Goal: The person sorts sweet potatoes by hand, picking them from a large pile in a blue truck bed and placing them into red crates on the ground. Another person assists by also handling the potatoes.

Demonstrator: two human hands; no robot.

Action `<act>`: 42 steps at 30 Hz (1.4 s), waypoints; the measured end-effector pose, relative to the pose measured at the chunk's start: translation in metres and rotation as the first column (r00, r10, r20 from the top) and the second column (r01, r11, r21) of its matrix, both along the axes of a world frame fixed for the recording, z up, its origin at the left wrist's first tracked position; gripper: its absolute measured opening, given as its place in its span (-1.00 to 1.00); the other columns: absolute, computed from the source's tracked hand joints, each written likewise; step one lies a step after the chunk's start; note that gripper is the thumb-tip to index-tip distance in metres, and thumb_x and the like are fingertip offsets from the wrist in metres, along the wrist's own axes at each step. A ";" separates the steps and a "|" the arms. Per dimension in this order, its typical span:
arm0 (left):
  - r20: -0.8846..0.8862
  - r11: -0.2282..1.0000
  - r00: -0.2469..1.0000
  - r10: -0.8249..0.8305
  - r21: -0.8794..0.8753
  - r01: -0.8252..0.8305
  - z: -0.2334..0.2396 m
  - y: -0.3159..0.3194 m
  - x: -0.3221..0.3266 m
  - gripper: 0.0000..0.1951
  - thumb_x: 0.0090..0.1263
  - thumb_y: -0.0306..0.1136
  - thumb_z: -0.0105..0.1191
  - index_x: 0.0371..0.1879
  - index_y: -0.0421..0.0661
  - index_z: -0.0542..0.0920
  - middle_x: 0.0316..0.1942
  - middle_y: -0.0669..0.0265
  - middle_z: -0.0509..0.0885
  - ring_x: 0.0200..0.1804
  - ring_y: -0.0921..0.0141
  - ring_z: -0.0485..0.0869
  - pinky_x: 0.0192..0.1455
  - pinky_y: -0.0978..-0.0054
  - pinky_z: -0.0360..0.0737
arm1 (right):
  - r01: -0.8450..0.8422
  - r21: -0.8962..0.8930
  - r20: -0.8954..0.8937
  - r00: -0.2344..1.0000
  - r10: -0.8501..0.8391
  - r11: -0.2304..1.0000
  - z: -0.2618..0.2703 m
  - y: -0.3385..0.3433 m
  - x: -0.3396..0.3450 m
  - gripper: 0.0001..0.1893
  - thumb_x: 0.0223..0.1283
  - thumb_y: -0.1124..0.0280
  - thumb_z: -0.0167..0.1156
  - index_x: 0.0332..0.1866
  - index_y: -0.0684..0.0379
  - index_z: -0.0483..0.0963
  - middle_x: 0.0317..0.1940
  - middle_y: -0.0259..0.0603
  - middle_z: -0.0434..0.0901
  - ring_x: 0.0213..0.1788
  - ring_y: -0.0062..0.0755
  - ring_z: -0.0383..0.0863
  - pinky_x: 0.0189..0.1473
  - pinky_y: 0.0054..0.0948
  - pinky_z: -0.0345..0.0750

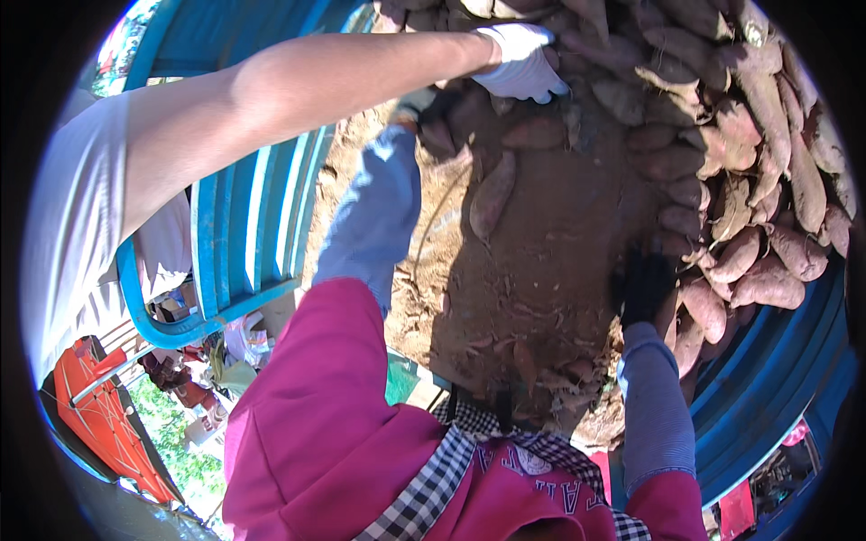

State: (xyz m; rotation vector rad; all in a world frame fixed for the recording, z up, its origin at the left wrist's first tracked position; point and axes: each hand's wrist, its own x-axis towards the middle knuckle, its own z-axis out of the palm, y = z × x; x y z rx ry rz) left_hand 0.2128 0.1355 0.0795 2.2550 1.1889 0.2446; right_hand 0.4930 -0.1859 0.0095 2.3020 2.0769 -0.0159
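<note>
My left hand (pixel 427 107), in a dark glove, reaches to the near-left edge of a heap of sweet potatoes (pixel 663 162). A sweet potato (pixel 438 137) lies right at its fingers; whether they grip it is hidden by blur and shadow. My right hand (pixel 643 280), in a black glove, is against the right side of the heap, beside several reddish roots. Its fingers are blurred in the shade. Between my hands, a single sweet potato (pixel 492 196) lies on the soil-covered floor (pixel 541 270).
Another person's white-gloved hand (pixel 521 64) reaches in from the left onto the heap, close to my left hand. Ribbed blue metal walls (pixel 751 379) and a blue side panel (pixel 250 216) flank the floor. An orange umbrella-like canopy (pixel 101 412) shows at lower left.
</note>
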 end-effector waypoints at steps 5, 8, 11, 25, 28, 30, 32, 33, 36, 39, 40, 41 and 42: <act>0.254 0.989 0.964 0.073 0.108 -0.104 -0.036 -0.092 -0.005 -0.51 0.01 -0.22 0.21 -0.07 -0.18 0.46 -0.13 0.06 0.58 -0.06 0.11 0.56 0.07 0.23 0.46 | 0.055 -0.109 -0.088 0.994 -0.064 0.993 0.013 0.001 -0.002 -0.48 0.01 0.11 0.13 0.15 0.00 0.41 0.08 0.01 0.42 0.07 0.06 0.39 0.14 -0.01 0.33; 0.169 0.993 0.986 -0.011 -0.112 0.030 -0.052 -0.152 -0.002 -0.46 0.07 -0.31 0.18 0.08 -0.19 0.39 0.04 0.01 0.49 0.16 0.10 0.42 0.25 0.16 0.29 | 0.048 -0.046 -0.072 0.996 -0.051 0.998 0.011 -0.001 -0.002 -0.52 0.02 0.11 0.11 0.09 0.03 0.45 0.16 0.02 0.39 0.09 0.02 0.39 0.14 -0.02 0.33; 0.227 0.969 0.969 0.094 0.202 -0.141 -0.063 -0.152 -0.010 -0.41 0.08 -0.33 0.18 0.14 -0.22 0.37 0.08 -0.02 0.44 0.16 0.04 0.38 0.25 0.17 0.29 | -0.011 0.097 -0.034 0.999 0.015 0.995 0.002 -0.005 0.000 -0.49 -0.04 0.12 0.16 0.11 -0.02 0.45 0.14 -0.01 0.40 0.06 0.04 0.41 0.08 -0.03 0.37; 0.269 0.831 0.787 0.556 -0.189 -0.522 -0.114 -0.030 0.001 -0.56 0.14 -0.27 0.21 -0.04 -0.25 0.51 -0.20 0.19 0.67 -0.17 0.34 0.65 -0.16 0.41 0.58 | -0.001 0.108 0.016 1.000 -0.001 0.994 -0.011 -0.011 0.004 -0.46 -0.06 0.09 0.16 0.13 -0.07 0.44 0.20 -0.06 0.36 0.01 0.06 0.42 0.02 -0.04 0.41; 0.240 0.855 0.822 0.516 -0.203 -0.478 -0.104 -0.084 -0.001 -0.48 0.09 -0.22 0.24 0.00 -0.27 0.49 -0.15 0.09 0.65 -0.13 0.22 0.64 -0.06 0.37 0.57 | 0.019 0.086 -0.024 1.000 -0.017 0.996 -0.014 -0.010 0.004 -0.47 -0.05 0.09 0.14 0.13 -0.07 0.44 0.21 -0.06 0.35 0.03 0.06 0.41 0.05 -0.04 0.40; -0.064 0.922 0.933 0.355 -0.143 -0.360 -0.093 -0.120 0.025 -0.28 0.05 -0.06 0.23 0.12 -0.32 0.38 0.08 -0.09 0.49 0.12 0.08 0.49 0.20 0.21 0.40 | 0.053 0.043 -0.081 0.996 -0.049 0.998 -0.016 -0.009 0.005 -0.48 -0.06 0.10 0.15 0.11 -0.07 0.45 0.22 -0.08 0.35 0.03 0.05 0.41 0.05 -0.05 0.40; -0.451 0.813 0.885 -0.115 0.470 0.345 -0.064 -0.166 0.022 -0.17 -0.03 0.09 0.21 0.13 -0.32 0.36 0.10 -0.17 0.44 0.16 0.02 0.46 0.23 0.18 0.36 | 0.032 0.091 -0.119 0.993 -0.021 0.995 -0.017 -0.008 0.006 -0.48 -0.07 0.09 0.15 0.10 -0.08 0.46 0.24 -0.09 0.34 0.04 0.04 0.41 0.05 -0.07 0.40; -0.258 0.961 0.933 -0.252 -0.181 0.209 -0.066 -0.167 0.065 -0.18 -0.08 0.11 0.21 0.12 -0.25 0.39 0.06 -0.14 0.47 0.08 0.04 0.50 0.17 0.19 0.41 | 0.005 0.170 -0.117 0.993 0.015 0.985 -0.018 -0.008 0.007 -0.48 -0.08 0.07 0.16 0.09 -0.08 0.46 0.25 -0.10 0.33 0.04 0.03 0.41 0.05 -0.09 0.40; -0.064 0.880 0.919 -0.389 -0.320 0.351 -0.045 -0.210 0.071 -0.23 -0.13 -0.02 0.28 0.11 -0.19 0.42 0.05 -0.07 0.48 0.06 0.04 0.50 0.12 0.18 0.41 | -0.004 0.028 0.010 1.000 0.004 1.000 -0.017 -0.007 0.006 -0.47 -0.09 0.05 0.18 0.10 -0.10 0.46 0.25 -0.14 0.34 0.04 -0.02 0.43 0.03 -0.10 0.41; 0.060 0.951 0.954 -0.293 -0.086 0.298 -0.042 -0.213 0.054 -0.29 -0.06 -0.13 0.29 0.13 -0.16 0.42 0.04 -0.04 0.49 0.10 0.01 0.45 0.14 0.13 0.38 | 0.081 -0.131 0.078 0.994 -0.071 0.988 -0.012 -0.006 0.003 -0.44 -0.11 0.02 0.19 0.11 -0.12 0.43 0.20 -0.19 0.40 0.02 -0.11 0.47 0.01 -0.10 0.42; 0.103 0.984 0.978 -0.180 0.010 0.180 -0.042 -0.208 0.047 -0.30 -0.03 -0.14 0.28 0.14 -0.15 0.41 0.05 -0.03 0.48 0.11 0.01 0.43 0.15 0.12 0.37 | 0.067 -0.079 0.068 0.996 -0.062 0.995 -0.010 -0.004 0.002 -0.44 -0.11 0.02 0.19 0.11 -0.12 0.43 0.16 -0.21 0.43 0.01 -0.14 0.47 0.00 -0.10 0.42; 0.125 0.996 0.990 -0.058 0.074 0.049 -0.042 -0.199 0.039 -0.32 0.00 -0.16 0.27 0.15 -0.14 0.41 0.05 -0.02 0.48 0.12 0.00 0.42 0.16 0.10 0.35 | 0.054 -0.088 0.048 0.998 -0.050 0.995 -0.006 -0.004 0.001 -0.43 -0.12 0.01 0.19 0.11 -0.12 0.42 0.12 -0.23 0.46 0.00 -0.17 0.48 -0.01 -0.10 0.42; 0.148 0.988 0.987 0.058 0.136 -0.079 -0.041 -0.188 0.034 -0.34 0.02 -0.17 0.26 0.16 -0.13 0.40 0.05 -0.01 0.47 0.13 0.00 0.40 0.18 0.09 0.34 | 0.014 -0.089 0.026 1.000 -0.011 0.996 -0.003 -0.002 0.001 -0.43 -0.12 0.00 0.19 0.11 -0.13 0.41 0.08 -0.25 0.49 -0.02 -0.20 0.49 -0.03 -0.10 0.43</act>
